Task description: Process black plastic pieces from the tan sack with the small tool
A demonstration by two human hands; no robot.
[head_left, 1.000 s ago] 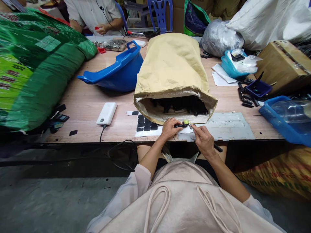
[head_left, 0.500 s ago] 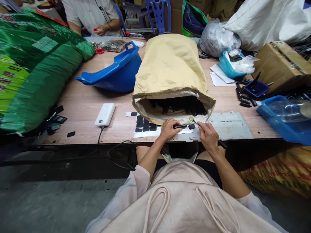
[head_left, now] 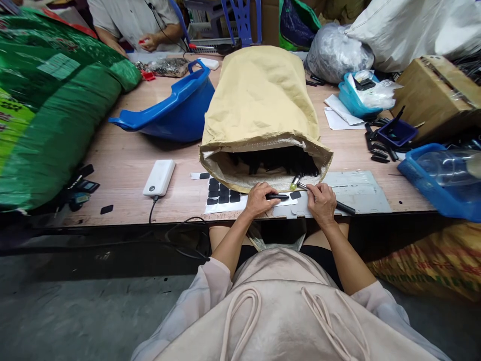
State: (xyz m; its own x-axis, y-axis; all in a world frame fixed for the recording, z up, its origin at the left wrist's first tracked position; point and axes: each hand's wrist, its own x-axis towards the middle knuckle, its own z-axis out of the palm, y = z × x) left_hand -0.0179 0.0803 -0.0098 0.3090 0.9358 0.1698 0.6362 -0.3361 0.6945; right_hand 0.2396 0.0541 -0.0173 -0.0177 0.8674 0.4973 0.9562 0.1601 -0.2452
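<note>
My left hand (head_left: pixel 258 199) is closed on a slim black plastic piece (head_left: pixel 278 196), holding it down at the table's front edge. My right hand (head_left: pixel 322 201) grips the handle of a small hammer (head_left: pixel 295 182) with a yellow-green face, its head now just above the tip of that piece. Right behind both hands gapes a yellow sack (head_left: pixel 263 95), lying on its side, with many black parts (head_left: pixel 278 161) inside. A white sheet of black square stickers (head_left: pixel 223 194) lies partly under the sack's mouth, left of my left hand. Beneath my right hand is a grey board (head_left: pixel 356 193).
A blue basin (head_left: pixel 176 113) leans left of the sack, and a white power bank (head_left: pixel 159 178) with a cable lies nearer. Green bags (head_left: pixel 75 130) crowd the left. At right stand a carton (head_left: pixel 436 105) and a blue tray (head_left: pixel 443 185). Across the table sits another person (head_left: pixel 135 25).
The hammer's head has swung down toward the black piece, and my right hand has turned with it. My left hand keeps its hold. The whole view has shifted slightly.
</note>
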